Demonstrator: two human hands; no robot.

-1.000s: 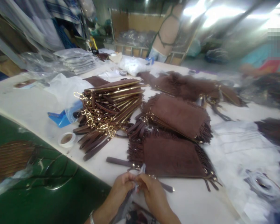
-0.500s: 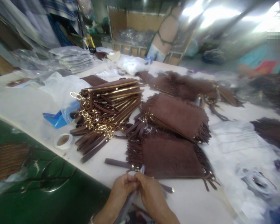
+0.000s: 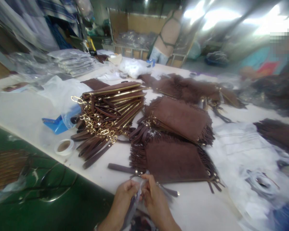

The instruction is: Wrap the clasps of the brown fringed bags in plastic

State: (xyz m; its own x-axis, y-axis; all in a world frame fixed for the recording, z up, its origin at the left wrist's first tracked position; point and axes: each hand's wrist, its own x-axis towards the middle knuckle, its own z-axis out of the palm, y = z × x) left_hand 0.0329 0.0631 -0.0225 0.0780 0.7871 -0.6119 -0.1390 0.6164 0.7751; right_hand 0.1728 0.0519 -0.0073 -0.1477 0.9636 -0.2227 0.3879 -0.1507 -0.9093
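At the near table edge, my left hand (image 3: 124,195) is closed on a dark strap (image 3: 129,213) that runs down toward me. My right hand (image 3: 154,199) pinches a thin strip of translucent plastic (image 3: 142,185) beside the strap's upper end. The fingertips of both hands are close together. Just beyond them lies a brown fringed pouch (image 3: 175,160), with a loose strap (image 3: 121,167) to its left. A second fringed pouch (image 3: 180,117) lies behind it. Part of what hangs below my hands is blurred.
A stack of brown zip pouches (image 3: 115,102) with gold clasps and straps sits left of centre. Nearby are a tape roll (image 3: 64,146) and a blue tape dispenser (image 3: 55,124). White plastic sheets (image 3: 238,144) cover the right side. People (image 3: 170,35) are in the background.
My hands have moved slightly apart at the fingertips. The right fingers have lifted, and more of the translucent plastic shows between them. The view has shifted a little.
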